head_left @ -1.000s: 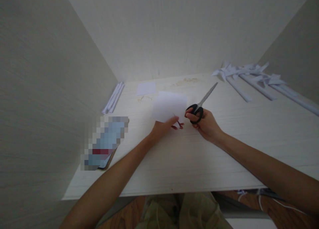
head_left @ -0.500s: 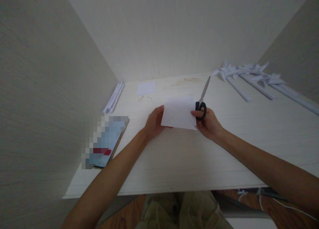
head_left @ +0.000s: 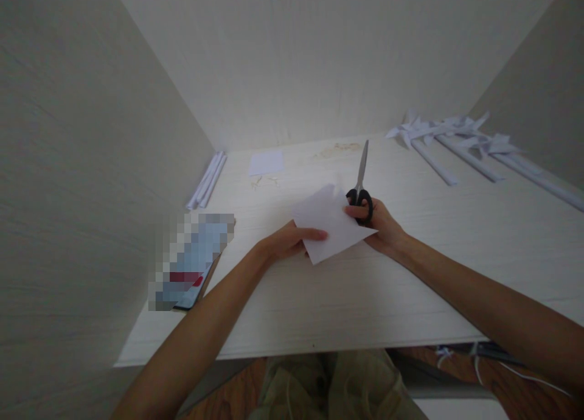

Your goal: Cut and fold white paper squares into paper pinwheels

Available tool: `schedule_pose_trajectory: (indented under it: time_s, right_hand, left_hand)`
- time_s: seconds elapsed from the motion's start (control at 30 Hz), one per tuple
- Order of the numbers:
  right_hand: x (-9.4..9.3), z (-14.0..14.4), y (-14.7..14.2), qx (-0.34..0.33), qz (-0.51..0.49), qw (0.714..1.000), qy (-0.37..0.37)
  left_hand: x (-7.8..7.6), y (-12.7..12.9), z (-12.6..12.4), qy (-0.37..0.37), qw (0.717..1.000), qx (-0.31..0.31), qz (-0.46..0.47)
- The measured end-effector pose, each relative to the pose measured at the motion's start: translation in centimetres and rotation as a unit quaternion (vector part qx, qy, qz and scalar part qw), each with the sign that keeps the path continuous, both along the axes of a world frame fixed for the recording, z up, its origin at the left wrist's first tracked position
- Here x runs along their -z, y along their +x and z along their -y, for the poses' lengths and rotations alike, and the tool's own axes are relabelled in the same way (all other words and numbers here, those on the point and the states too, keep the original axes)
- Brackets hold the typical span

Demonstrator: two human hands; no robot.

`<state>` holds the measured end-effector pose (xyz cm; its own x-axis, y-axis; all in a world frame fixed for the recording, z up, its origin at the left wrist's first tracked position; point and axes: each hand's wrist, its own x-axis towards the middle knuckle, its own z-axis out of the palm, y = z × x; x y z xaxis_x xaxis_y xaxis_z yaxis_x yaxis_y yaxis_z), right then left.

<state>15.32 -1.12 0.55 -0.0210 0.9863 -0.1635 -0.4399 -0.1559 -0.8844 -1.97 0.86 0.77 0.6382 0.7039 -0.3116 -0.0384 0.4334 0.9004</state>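
- Left of the frame: a partly pixelated phone [head_left: 203,255] lies slantwise below some rolled paper tubes [head_left: 207,179], both well apart from either hand.
- Left of centre: the left hand [head_left: 285,240], at the end of a forearm slanting up from the lower left, grasps a white paper sheet [head_left: 340,228] by its left side. Its thumb points right, flat across the upper face; the fingers are mostly hidden beneath.
- Centre: the sheet sits between the two hands, touching both, so neither is nearer. It is turned askew, one corner toward the bottom of the frame and a sharp one reaching right, over the right hand's fingers.
- Right of centre: scissors [head_left: 361,176] stand just beside the sheet's upper right edge, blades together. Their long axis runs almost straight up the frame, the tip aimed away from the sheet.
- Next to them: the right hand [head_left: 382,222], its forearm slanting in from the lower right, clasps the scissors by their black handles. Its thumb points left and meets the sheet's edge; how its lower fingers hold the paper, I cannot tell.
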Motion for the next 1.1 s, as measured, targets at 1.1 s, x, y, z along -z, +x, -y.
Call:
schedule_pose_trajectory:
  time_s: [1.1]
  right_hand:
    - [1.6, 0.0, -0.2, 0.016, 0.124, 0.986, 0.106]
  left_hand:
    - [0.0, 1.4, 0.7, 0.192, 0.957, -0.175, -0.131]
